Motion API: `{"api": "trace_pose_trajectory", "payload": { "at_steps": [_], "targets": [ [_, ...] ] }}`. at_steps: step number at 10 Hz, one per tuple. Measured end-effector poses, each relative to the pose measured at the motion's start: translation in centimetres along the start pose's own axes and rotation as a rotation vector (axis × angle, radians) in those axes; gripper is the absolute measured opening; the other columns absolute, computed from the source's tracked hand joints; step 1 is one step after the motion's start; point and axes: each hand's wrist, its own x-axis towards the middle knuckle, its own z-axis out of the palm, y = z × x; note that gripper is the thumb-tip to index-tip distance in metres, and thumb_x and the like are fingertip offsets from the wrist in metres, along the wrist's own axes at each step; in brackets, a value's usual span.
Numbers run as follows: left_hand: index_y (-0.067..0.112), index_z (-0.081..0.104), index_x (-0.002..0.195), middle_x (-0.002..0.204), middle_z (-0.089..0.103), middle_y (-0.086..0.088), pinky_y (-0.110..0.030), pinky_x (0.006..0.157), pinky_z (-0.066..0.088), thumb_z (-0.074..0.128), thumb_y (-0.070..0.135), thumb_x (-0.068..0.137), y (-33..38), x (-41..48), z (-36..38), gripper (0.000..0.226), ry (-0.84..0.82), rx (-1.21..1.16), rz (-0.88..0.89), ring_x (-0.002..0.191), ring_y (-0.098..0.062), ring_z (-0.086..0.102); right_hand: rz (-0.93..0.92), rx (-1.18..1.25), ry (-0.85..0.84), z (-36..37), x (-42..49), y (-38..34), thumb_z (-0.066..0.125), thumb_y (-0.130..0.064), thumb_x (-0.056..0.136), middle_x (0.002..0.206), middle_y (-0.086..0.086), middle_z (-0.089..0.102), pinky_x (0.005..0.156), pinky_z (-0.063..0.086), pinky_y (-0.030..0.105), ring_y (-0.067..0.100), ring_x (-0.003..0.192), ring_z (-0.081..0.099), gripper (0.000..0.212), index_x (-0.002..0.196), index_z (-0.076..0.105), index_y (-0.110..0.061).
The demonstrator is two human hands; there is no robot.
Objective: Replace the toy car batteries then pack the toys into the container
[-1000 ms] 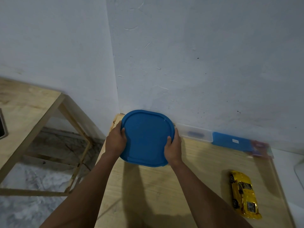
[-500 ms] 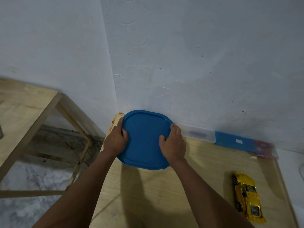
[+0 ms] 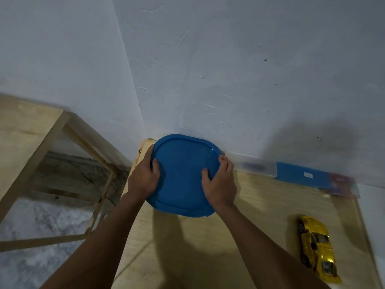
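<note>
A round-cornered blue lid (image 3: pixel 181 176) covers a container at the far left corner of the wooden table (image 3: pixel 208 257), against the wall. My left hand (image 3: pixel 143 176) grips the lid's left edge, thumb on top. My right hand (image 3: pixel 220 182) lies on its right side, fingers curled over the rim and thumb pressed on top. The container body beneath is hidden. A yellow toy car (image 3: pixel 317 250) lies on the table at the right, apart from both hands.
Along the wall at the back right lie a clear plastic box (image 3: pixel 258 164) and a flat blue pack (image 3: pixel 302 176) with a blurred package beside it. A second wooden table (image 3: pixel 25 132) stands to the left across a gap over the floor.
My right hand has shifted from the lid's side edge onto its top right. The lid has lowered and flattened toward the table's back corner.
</note>
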Motion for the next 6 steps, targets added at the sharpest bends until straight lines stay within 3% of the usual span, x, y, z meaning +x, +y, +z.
{"api": "trace_pose_trajectory", "payload": {
  "at_steps": [3, 4, 5, 6],
  "targets": [
    [0.027, 0.025, 0.153, 0.134, 0.055, -0.007, -0.031, 0.087, 0.041, 0.032, 0.026, 0.105, 1.1, -0.4, 0.4, 0.049, -0.055, -0.09, 0.03, 0.097, -0.015, 0.051, 0.079, 0.137, 0.035, -1.3, -0.3, 0.6, 0.044, -0.032, 0.098, 0.142, -0.008, 0.042, 0.074, 0.047, 0.03, 0.018, 0.113, 0.057, 0.045, 0.141, 0.036, -0.022],
    [0.025, 0.023, 0.153, 0.14, 0.052, -0.009, -0.035, 0.095, 0.041, 0.031, 0.026, 0.105, 1.3, -0.2, 0.8, 0.049, -0.082, -0.089, 0.037, 0.114, -0.026, 0.055, 0.096, 0.163, 0.019, -1.8, 0.1, 1.0, 0.04, -0.028, 0.101, 0.139, -0.004, 0.045, 0.072, 0.043, 0.029, 0.021, 0.11, 0.058, 0.04, 0.14, 0.038, -0.021],
    [0.022, 0.023, 0.153, 0.142, 0.048, -0.009, -0.038, 0.101, 0.041, 0.032, 0.026, 0.105, 1.6, -0.2, 0.6, 0.049, -0.12, -0.094, 0.023, 0.123, -0.03, 0.052, 0.107, 0.194, -0.054, -2.5, 0.5, 1.2, 0.037, -0.026, 0.102, 0.145, -0.003, 0.042, 0.079, 0.043, 0.031, 0.022, 0.114, 0.056, 0.041, 0.143, 0.035, -0.021],
    [0.02, 0.025, 0.153, 0.143, 0.047, -0.013, -0.046, 0.105, 0.04, 0.037, 0.039, 0.1, 1.8, 0.2, 0.0, 0.057, -0.108, 0.001, 0.044, 0.127, -0.034, 0.048, 0.108, 0.213, -0.142, -3.9, 1.6, 1.1, 0.04, -0.029, 0.101, 0.147, -0.002, 0.038, 0.087, 0.046, 0.035, 0.021, 0.116, 0.054, 0.044, 0.144, 0.035, -0.021]
  ]
}}
